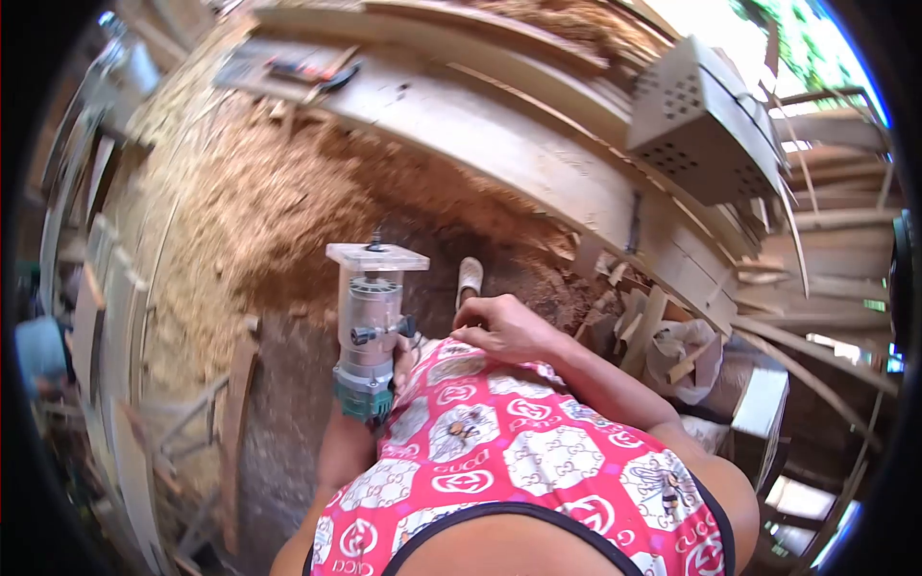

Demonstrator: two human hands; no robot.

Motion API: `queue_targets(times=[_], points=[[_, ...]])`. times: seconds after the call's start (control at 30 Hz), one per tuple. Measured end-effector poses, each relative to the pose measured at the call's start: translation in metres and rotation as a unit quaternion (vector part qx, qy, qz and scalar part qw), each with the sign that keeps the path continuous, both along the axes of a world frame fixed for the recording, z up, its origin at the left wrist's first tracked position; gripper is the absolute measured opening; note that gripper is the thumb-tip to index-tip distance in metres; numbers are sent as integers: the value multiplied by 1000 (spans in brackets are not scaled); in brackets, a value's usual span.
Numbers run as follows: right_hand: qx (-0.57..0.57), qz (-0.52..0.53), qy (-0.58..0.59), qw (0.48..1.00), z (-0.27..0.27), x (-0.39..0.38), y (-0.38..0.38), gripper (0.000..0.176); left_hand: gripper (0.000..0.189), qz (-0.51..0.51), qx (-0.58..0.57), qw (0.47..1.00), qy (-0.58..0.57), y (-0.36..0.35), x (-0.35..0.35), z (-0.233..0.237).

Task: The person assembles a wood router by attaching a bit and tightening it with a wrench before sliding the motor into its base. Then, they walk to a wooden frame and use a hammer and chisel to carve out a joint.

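A trim router (370,317) with a clear square base and a green end cap is at my left side. Its base faces away from me, and a bit sticks out beyond it. My left hand (405,357) grips the router, mostly hidden behind its body. Against the front of the pink patterned top (519,437) rests my right hand (506,326). Its fingers are curled, and whatever lies inside them, if anything, is hidden.
Ahead runs a long plank bench (499,144), with red-and-black hand tools (312,72) at its far left. A perforated box (696,120) stands to the right. Sawdust (279,192) is heaped on the floor, and a white sack (684,360) lies among scraps.
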State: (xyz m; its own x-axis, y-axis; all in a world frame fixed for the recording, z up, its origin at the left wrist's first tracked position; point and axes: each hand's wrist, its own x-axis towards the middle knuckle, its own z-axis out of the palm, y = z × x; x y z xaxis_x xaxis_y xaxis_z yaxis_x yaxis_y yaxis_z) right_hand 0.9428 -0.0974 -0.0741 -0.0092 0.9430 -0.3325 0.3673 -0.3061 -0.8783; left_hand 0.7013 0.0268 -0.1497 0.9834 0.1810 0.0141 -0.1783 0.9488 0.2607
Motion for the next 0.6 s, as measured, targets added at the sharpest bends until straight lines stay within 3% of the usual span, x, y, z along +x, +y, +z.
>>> queue_targets(times=[0.03,0.07,0.13,0.23,0.33,0.37,0.4,0.47,0.6], points=[[1,7,-24,1000,-5,2,-4,30,85,-27,-8,997,-78,11,15,12],[6,17,-58,998,-10,3,-7,31,85,-45,-3,995,-84,17,23,11],[-17,21,-133,991,-8,3,-15,33,95,15,88,995,43,27,27,9],[-41,-3,-218,975,-25,21,-24,36,68,3,223,955,194,66,62,0],[-92,-58,-218,970,-29,74,-37,40,45,5,295,908,298,78,154,1],[-106,-78,-209,969,-33,93,-42,40,42,-5,348,883,316,80,184,-11],[-103,-78,-219,967,-22,61,-37,40,39,-5,401,859,320,92,164,-11],[-123,-148,-224,955,-28,103,-54,40,36,-8,432,827,360,73,236,-11],[-150,-228,-226,935,-29,162,-85,41,36,-16,446,800,402,39,350,-66]])
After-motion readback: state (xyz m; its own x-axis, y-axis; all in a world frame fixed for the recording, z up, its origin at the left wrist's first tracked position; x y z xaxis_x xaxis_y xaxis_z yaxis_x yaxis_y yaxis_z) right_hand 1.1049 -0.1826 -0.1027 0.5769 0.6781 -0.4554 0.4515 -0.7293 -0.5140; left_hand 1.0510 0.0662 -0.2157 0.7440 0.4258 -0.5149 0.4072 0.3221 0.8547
